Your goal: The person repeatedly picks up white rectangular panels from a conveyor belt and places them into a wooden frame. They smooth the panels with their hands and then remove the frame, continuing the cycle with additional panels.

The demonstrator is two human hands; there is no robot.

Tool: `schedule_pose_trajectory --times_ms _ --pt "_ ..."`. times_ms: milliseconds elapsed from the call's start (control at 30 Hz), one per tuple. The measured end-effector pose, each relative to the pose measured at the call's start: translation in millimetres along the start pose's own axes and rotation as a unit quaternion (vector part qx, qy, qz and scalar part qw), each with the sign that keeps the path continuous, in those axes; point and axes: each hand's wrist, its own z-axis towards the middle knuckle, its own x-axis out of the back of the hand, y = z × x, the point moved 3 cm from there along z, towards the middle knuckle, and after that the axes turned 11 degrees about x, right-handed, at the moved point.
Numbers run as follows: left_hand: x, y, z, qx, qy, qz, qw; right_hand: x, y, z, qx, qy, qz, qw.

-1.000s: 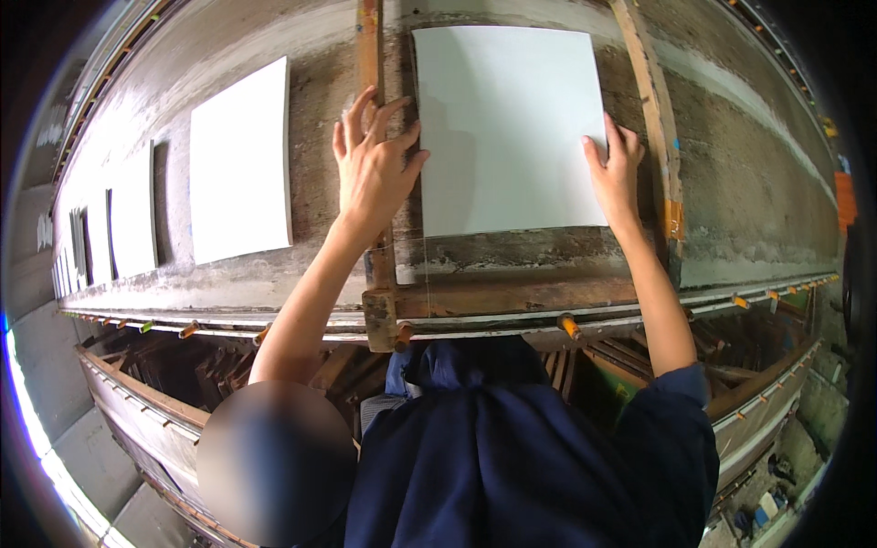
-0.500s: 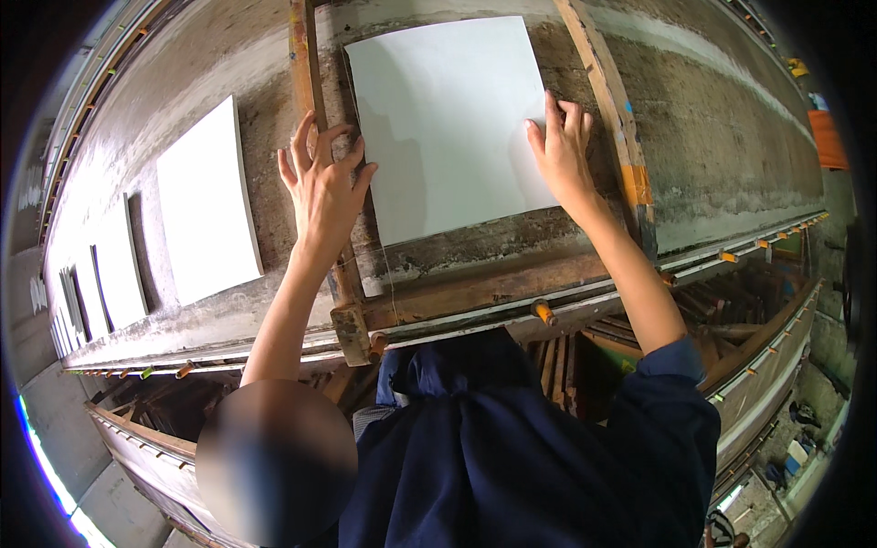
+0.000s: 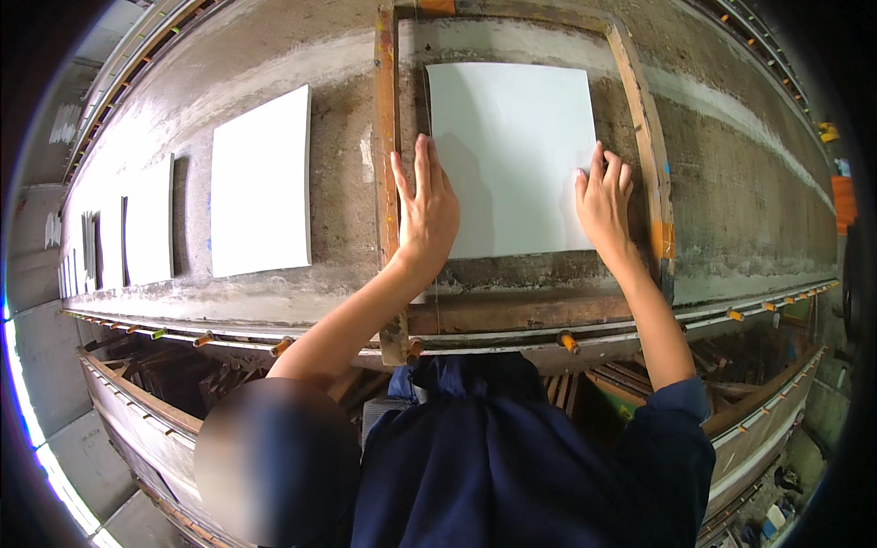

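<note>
White paper [image 3: 521,155], with smooth square-cut edges, lies flat inside a worn wooden frame [image 3: 387,100] on the long table. Against the paper's left edge rests my left hand [image 3: 427,208], its fingers stretched out and pointing away from me, between the paper and the frame's left bar. My right hand [image 3: 605,196] is at the right edge, its fingers apart and slightly bent, the tips touching the paper's margin. Neither hand grips anything. A thin thread runs down beside the paper's left edge and over the near bar of the frame.
More white paper stacks [image 3: 262,183] lie in a row along the stained table [image 3: 347,210] to the left. Orange-tipped pegs [image 3: 568,342] stick out from the rail on its near edge. Wooden frames are stored beneath. Another table edge [image 3: 763,397] runs behind me.
My left hand has moved right, off the frame's left bar to the paper's left edge, and its fingers have straightened. My right hand stays at the right edge. The whole view has shifted.
</note>
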Motion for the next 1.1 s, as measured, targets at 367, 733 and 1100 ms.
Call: schedule_pose_trajectory --times_ms 367,733,1100 --pt "-15.0 6.0 11.2 0.005 -0.049 -0.236 0.971 -5.9 -5.8 14.4 0.046 0.002 0.05 0.998" --pt "-52.0 26.0 116.9 0.04 -0.017 -0.244 0.969 -15.1 3.9 79.8 0.118 0.026 0.086 0.989" --pt "-55.9 33.3 149.5 0.013 -0.028 -0.249 0.968 -26.6 -8.5 133.7 0.203 0.008 0.102 0.974"
